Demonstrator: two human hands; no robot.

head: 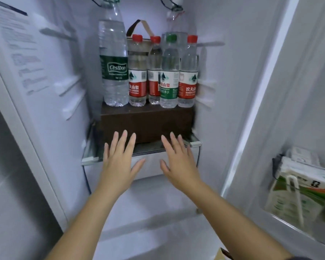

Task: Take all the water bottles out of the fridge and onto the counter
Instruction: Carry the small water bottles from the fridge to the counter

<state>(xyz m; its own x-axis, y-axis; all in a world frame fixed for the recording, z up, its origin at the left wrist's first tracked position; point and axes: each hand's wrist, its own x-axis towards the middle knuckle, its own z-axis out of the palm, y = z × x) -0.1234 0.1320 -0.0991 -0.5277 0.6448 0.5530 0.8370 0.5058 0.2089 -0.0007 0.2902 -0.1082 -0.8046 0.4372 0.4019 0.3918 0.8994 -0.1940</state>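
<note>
Inside the open white fridge (214,72), the water bottles stand upright in a close row on a dark brown rectangular box (146,122), which sits on a glass shelf (94,156). At the left is a tall clear plastic bottle with a dark green Cestbon label (113,68). Just beside it stands a small clear bottle with a red cap and red-and-white label (137,76), then a second red-capped small bottle (155,72) set slightly behind, a small clear bottle with a green cap and green label (169,76), and a third red-capped small bottle (189,76) at the right end. Another tall clear bottle (174,21) rises behind them at the right. The left hand (118,162) and right hand (178,160) hover side by side in front of the shelf edge, apart from each other, backs up, fingers straight and spread, holding nothing.
</note>
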